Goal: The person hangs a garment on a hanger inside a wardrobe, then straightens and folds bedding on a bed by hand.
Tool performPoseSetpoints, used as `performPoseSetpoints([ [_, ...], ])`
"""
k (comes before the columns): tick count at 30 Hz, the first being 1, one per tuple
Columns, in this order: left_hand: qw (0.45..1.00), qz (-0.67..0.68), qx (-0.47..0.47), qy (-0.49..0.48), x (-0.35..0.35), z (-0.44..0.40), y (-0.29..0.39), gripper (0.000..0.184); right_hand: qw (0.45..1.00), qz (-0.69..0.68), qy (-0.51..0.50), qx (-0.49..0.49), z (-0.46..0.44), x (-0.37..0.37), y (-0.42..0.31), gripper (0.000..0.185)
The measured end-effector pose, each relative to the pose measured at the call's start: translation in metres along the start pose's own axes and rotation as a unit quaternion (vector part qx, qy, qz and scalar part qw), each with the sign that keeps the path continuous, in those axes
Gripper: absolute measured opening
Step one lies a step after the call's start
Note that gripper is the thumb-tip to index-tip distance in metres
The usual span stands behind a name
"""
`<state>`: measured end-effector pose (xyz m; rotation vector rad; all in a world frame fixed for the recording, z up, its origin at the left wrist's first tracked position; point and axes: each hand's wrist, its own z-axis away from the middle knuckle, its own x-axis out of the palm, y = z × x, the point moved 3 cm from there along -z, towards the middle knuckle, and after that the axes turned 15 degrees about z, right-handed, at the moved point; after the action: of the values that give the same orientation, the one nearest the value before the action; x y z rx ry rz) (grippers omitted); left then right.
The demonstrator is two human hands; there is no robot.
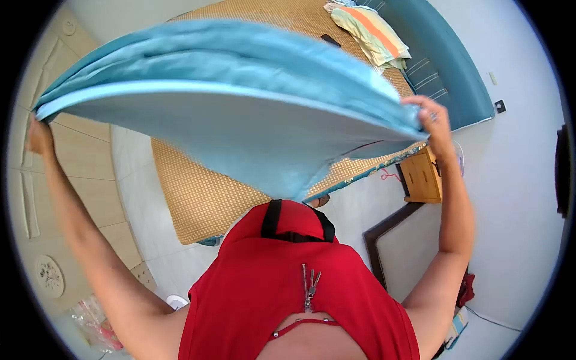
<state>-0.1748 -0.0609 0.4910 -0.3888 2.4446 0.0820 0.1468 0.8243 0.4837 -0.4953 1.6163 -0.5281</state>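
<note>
A light blue quilt [216,114] is stretched in the air between my two hands, billowing above the bed. My left hand [40,137], far out to the left, is closed around one corner of it; the fingers are slightly smeared by motion. On the other side, my right hand [434,123] grips the opposite corner with the fingers wrapped round bunched fabric. The lower edge of the quilt droops in the middle, close to my red top [294,258]. Beneath it lies a bed with a woven tan mat [198,204], partly hidden by the cloth.
A blue padded headboard [444,66] stands at the far right, with a striped pillow [372,36] and a dark phone-like object [330,40] on the bed. To the right are a wooden nightstand [420,177] and a dark-framed panel [402,246]. Pale cabinets [78,162] line the left.
</note>
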Motion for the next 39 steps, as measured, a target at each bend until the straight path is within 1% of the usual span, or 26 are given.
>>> performPoseSetpoints([
  [1, 0.999, -0.034, -0.042, 0.004, -0.018, -0.01, -0.012, 0.034, 0.999, -0.039, -0.031, 0.0, 0.004, 0.02, -0.007, 0.059],
  [4, 0.994, 0.016, -0.111, -0.016, -0.043, -0.014, -0.052, 0.039, 0.977, -0.103, -0.187, 0.0, 0.022, 0.077, -0.015, 0.054],
  [5, 0.995, -0.003, -0.093, -0.018, -0.047, -0.007, -0.073, 0.04, 0.97, -0.089, -0.227, -0.012, 0.029, 0.099, -0.012, 0.058],
  [6, 0.997, -0.022, -0.075, -0.019, -0.05, -0.001, -0.093, 0.042, 0.964, -0.065, -0.254, -0.032, 0.038, 0.12, -0.005, 0.071],
  [7, 0.997, -0.078, -0.015, -0.017, -0.045, 0.024, -0.112, 0.044, 0.953, -0.071, -0.293, -0.042, 0.046, 0.135, -0.01, 0.069],
  [8, 0.996, -0.065, -0.019, -0.053, -0.044, 0.054, -0.124, 0.045, 0.939, -0.076, -0.331, -0.052, 0.053, 0.147, -0.015, 0.067],
  [10, 0.983, -0.068, -0.091, -0.147, -0.032, 0.116, -0.152, 0.041, 0.924, -0.069, -0.371, -0.061, 0.058, 0.157, -0.016, 0.065],
  [11, 0.962, -0.085, -0.158, -0.204, -0.021, 0.147, -0.174, 0.036, 0.916, -0.065, -0.392, -0.063, 0.061, 0.16, -0.016, 0.064],
  [13, 0.951, -0.09, -0.072, -0.288, -0.013, 0.218, -0.21, 0.03, 0.902, -0.098, -0.42, -0.037, 0.068, 0.162, -0.016, 0.064],
  [15, 0.94, -0.069, -0.154, -0.295, -0.028, 0.282, -0.22, 0.028, 0.882, -0.122, -0.454, -0.028, 0.077, 0.164, -0.016, 0.066],
  [17, 0.885, -0.092, -0.232, -0.392, -0.05, 0.336, -0.225, 0.029, 0.853, -0.145, -0.501, -0.023, 0.084, 0.167, -0.016, 0.069],
  [19, 0.892, -0.11, -0.191, -0.395, -0.065, 0.401, -0.261, 0.033, 0.84, -0.152, -0.521, -0.018, 0.079, 0.161, -0.027, 0.071],
  [21, 0.84, -0.144, -0.302, -0.428, -0.143, 0.405, -0.189, 0.035, 0.812, -0.165, -0.559, -0.03, 0.077, 0.166, -0.024, 0.077],
  [23, 0.839, -0.155, -0.36, -0.378, -0.166, 0.442, -0.199, 0.033, 0.797, -0.187, -0.573, -0.03, 0.07, 0.169, -0.025, 0.078],
  [24, 0.829, -0.17, -0.364, -0.39, -0.179, 0.452, -0.196, 0.033, 0.805, -0.175, -0.561, -0.081, 0.065, 0.174, -0.019, 0.076],
  [26, 0.806, -0.201, -0.374, -0.413, -0.209, 0.477, -0.188, 0.034, 0.797, -0.049, -0.596, -0.086, 0.048, 0.178, -0.013, 0.072],
  [27, 0.817, -0.205, -0.344, -0.414, -0.219, 0.493, -0.194, 0.033, 0.789, 0.014, -0.608, -0.088, 0.038, 0.178, -0.012, 0.071],
  [28, 0.828, -0.208, -0.313, -0.415, -0.225, 0.513, -0.194, 0.033, 0.822, 0.029, -0.552, -0.136, 0.024, 0.175, -0.014, 0.057],
  [29, 0.839, -0.21, -0.282, -0.416, -0.23, 0.525, -0.193, 0.032, 0.826, 0.047, -0.544, -0.14, 0.013, 0.18, 0.002, 0.046],
  [30, 0.819, -0.175, -0.273, -0.474, -0.231, 0.532, -0.183, 0.031, 0.831, 0.064, -0.534, -0.144, 0.001, 0.187, 0.027, 0.036],
  [32, 0.767, -0.097, -0.253, -0.581, -0.237, 0.551, -0.153, 0.028, 0.799, 0.167, -0.574, -0.067, -0.022, 0.195, 0.082, 0.032],
  [33, 0.766, -0.034, -0.172, -0.618, -0.234, 0.593, -0.15, 0.026, 0.782, 0.212, -0.585, -0.042, -0.03, 0.197, 0.108, 0.034],
  [34, 0.712, 0.004, -0.145, -0.687, -0.23, 0.634, -0.13, 0.028, 0.764, 0.255, -0.593, -0.016, -0.032, 0.198, 0.139, 0.036],
  [37, 0.506, 0.187, -0.101, -0.836, -0.261, 0.722, 0.021, 0.036, 0.671, 0.331, -0.663, -0.036, 0.001, 0.227, 0.281, 0.036],
  [38, 0.436, 0.215, -0.099, -0.868, -0.267, 0.743, 0.068, 0.037, 0.596, 0.34, -0.727, -0.03, 0.014, 0.239, 0.294, 0.035],
  [39, 0.389, 0.218, -0.1, -0.889, -0.274, 0.757, 0.107, 0.038, 0.576, 0.381, -0.723, 0.002, 0.024, 0.235, 0.311, 0.035],
])
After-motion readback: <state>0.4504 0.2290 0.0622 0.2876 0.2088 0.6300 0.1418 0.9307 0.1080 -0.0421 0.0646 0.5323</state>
